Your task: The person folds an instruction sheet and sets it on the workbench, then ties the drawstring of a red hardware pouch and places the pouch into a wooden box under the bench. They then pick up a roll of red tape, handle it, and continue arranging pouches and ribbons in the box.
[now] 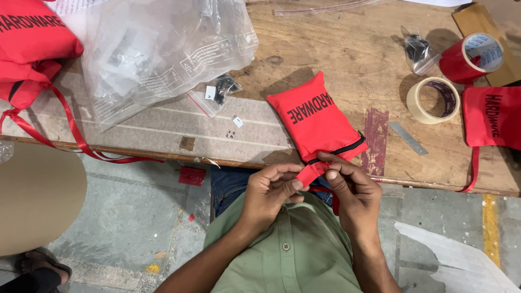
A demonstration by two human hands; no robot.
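A red fabric pouch (317, 122) lies at the near edge of the wooden surface (347, 49), its red ribbon (312, 173) pinched between the closed fingers of the left hand (268, 192) and right hand (350, 190), with tape rolls (434, 100) well apart.

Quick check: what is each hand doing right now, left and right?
Left hand: closed, pinching the red ribbon of the red pouch.
Right hand: closed, pinching the same ribbon at the pouch's neck.
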